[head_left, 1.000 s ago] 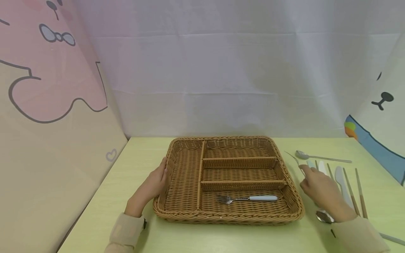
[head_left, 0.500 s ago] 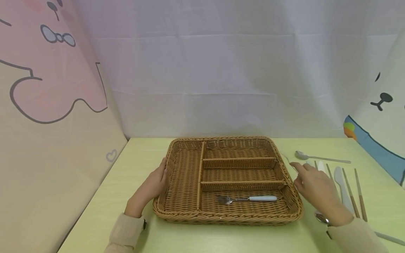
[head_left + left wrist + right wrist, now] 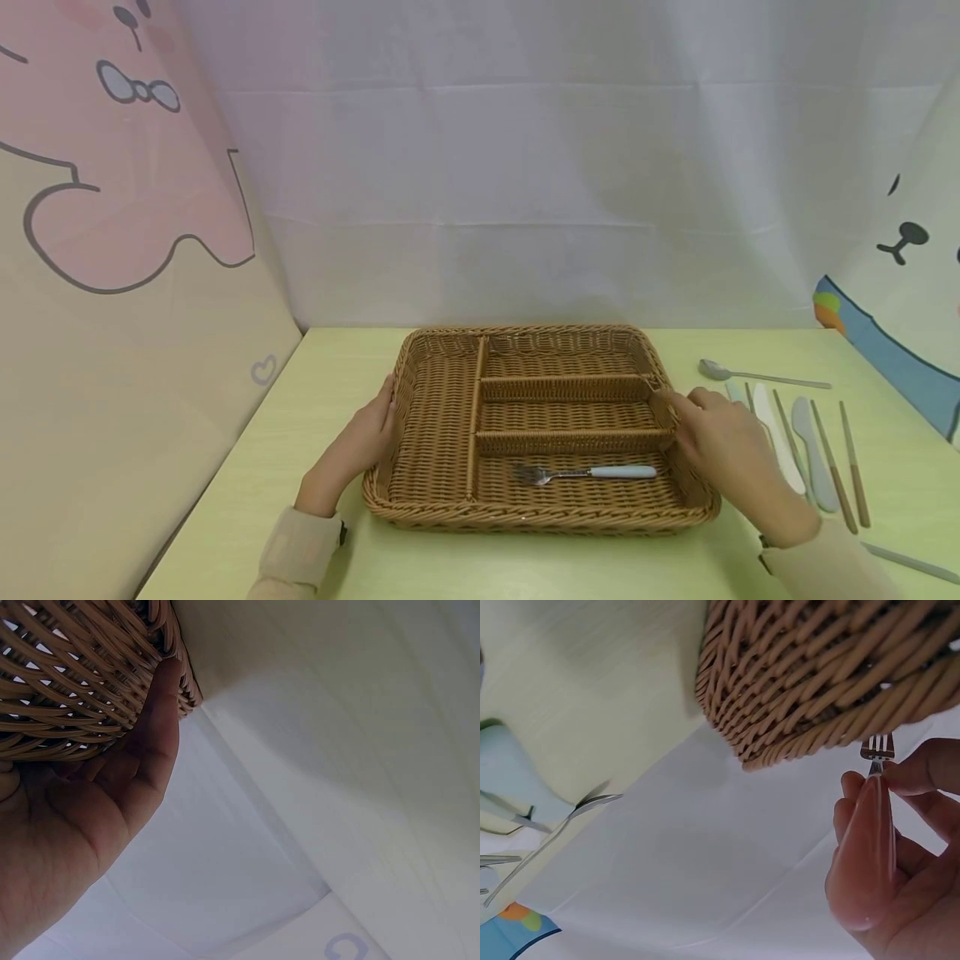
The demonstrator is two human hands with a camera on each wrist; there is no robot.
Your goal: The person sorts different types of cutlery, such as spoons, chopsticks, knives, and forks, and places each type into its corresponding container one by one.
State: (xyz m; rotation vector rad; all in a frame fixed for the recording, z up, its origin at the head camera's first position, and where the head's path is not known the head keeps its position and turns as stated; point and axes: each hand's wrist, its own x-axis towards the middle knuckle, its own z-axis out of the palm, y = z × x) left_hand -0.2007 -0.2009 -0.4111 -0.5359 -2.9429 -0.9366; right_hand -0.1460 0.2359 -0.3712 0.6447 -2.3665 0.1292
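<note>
A brown wicker cutlery basket [image 3: 476, 417] with a long left compartment and several slots on its right lies on the table. My left hand [image 3: 365, 433] holds the basket's left side, its fingers along the outer wall [image 3: 82, 690] in the left wrist view. At the basket's right rim, my right hand [image 3: 716, 437] pinches a fork [image 3: 868, 855] near its neck. The fork has a pinkish, rounded handle and metal tines, which reach over the rim by the middle slot. Another fork [image 3: 622, 472], with a pale blue handle, lies in the front right slot.
Right of the basket lie a spoon [image 3: 716, 370], a white knife [image 3: 780, 442], a grey knife [image 3: 813, 454] and wooden-ended chopsticks [image 3: 857, 467]. A metal handle [image 3: 911, 562] shows near the right front. A white curtain [image 3: 480, 167] stands behind the table [image 3: 555, 567].
My right hand has moved left with the fork, from beside the knives to over the basket's right rim. The left hand and the basket have stayed in place.
</note>
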